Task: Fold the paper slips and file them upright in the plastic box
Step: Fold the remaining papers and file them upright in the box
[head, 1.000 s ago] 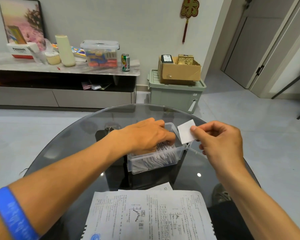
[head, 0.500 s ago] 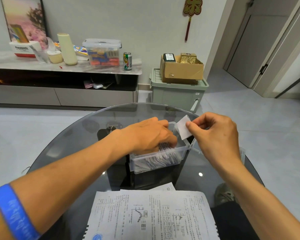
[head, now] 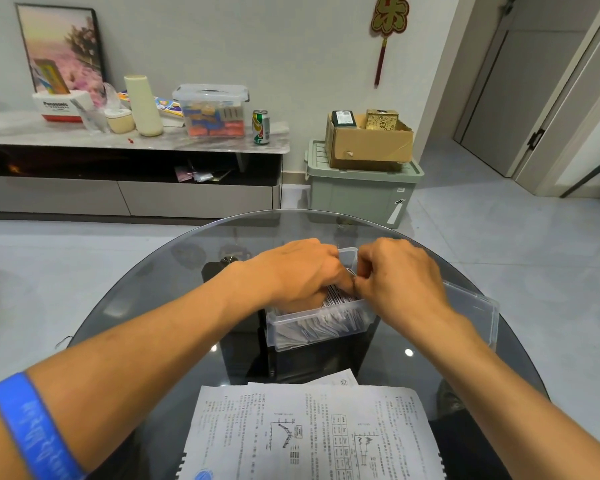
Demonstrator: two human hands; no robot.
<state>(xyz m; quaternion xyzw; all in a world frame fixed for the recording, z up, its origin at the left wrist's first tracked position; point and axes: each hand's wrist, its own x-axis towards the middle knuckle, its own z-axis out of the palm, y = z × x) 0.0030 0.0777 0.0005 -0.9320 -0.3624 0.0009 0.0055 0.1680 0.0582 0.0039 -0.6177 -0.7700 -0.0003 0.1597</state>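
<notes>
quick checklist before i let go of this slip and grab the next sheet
1. Both hands at the box: ok, left hand and right hand meet over it.
2. Slip fully seated: cannot tell, hands hide it.
3. Filed slips upright: ok, edges show on end.
4. Box flat on the table: ok.
5. Lid out of the way: ok, right of the box.
6. Next sheet ready: ok, lies near.

Your left hand point(head: 302, 271) and right hand point(head: 400, 275) cover the clear plastic box point(head: 319, 329) at twelve o'clock; whatever the fingers pinch there stays hidden. The printed white sheet point(head: 309, 434) runs off the six o'clock edge.
</notes>
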